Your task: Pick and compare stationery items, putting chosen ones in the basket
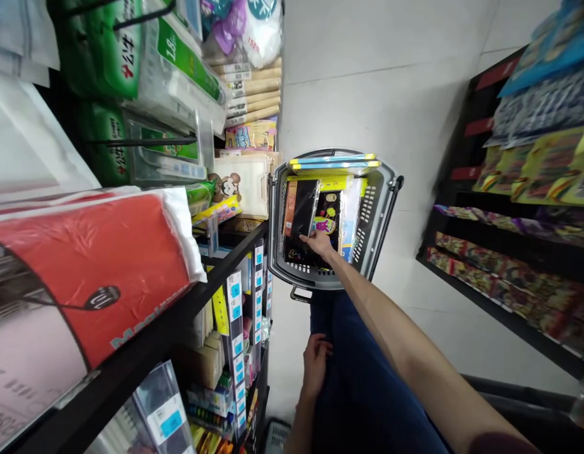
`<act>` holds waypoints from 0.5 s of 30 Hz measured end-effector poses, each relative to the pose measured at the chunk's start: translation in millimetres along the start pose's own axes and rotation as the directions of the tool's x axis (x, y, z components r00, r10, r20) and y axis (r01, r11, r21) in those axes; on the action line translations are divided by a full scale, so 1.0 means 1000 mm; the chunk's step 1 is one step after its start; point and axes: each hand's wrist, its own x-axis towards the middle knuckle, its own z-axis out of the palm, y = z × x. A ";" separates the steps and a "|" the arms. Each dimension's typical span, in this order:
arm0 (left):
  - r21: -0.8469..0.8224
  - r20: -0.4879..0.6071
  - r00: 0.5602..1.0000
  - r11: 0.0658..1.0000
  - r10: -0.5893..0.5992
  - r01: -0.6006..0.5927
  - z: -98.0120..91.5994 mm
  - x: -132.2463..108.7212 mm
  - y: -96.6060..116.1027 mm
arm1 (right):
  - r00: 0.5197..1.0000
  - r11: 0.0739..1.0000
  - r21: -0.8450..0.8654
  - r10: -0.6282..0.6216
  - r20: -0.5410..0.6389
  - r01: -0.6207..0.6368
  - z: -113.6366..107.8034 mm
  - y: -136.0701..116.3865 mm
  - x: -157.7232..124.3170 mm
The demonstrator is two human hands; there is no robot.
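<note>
A grey shopping basket [388, 208] with a black handle stands on the floor in front of my legs. Inside it, my right hand [319, 243] closes its thumb and fingers on the lower edge of a flat black packet [305, 200] with an orange-brown side strip. Under that packet lies a black pack [330, 205] with colourful lettering. Yellow-edged flat packs [334, 164] stand along the basket's far wall. My left hand [315, 355] rests against my thigh below the basket, its fingers loosely bent, apart and holding nothing.
Black shelving [226, 255] with packaged goods and price tags runs along the left, close to the basket. A large red package [126, 277] lies on it. Another rack [490, 290] of snack bags stands at right. Grey tiled floor [358, 82] lies between them.
</note>
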 end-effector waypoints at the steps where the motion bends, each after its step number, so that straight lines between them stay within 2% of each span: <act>1: 0.004 -0.001 1.000 1.000 0.007 -0.007 0.001 -0.001 -0.001 | 1.000 1.000 -0.016 -0.011 0.024 0.012 0.002 -0.007 -0.001; 5: 0.012 -0.015 1.000 1.000 0.022 -0.022 0.006 -0.010 -0.003 | 0.987 0.999 0.001 -0.040 0.154 0.041 -0.001 -0.031 -0.020; 8: 0.034 0.013 1.000 0.999 0.021 -0.022 0.011 -0.025 0.004 | 0.980 0.998 0.060 -0.020 0.196 0.008 -0.023 -0.039 -0.058; 11: 0.089 0.048 0.993 0.990 0.104 -0.108 0.016 -0.049 0.019 | 0.982 0.994 0.107 0.007 0.190 -0.027 -0.057 -0.048 -0.121; 15: 0.041 0.045 0.976 0.976 0.214 -0.216 0.015 -0.095 0.054 | 0.994 0.992 0.119 -0.048 0.103 0.035 -0.108 -0.079 -0.244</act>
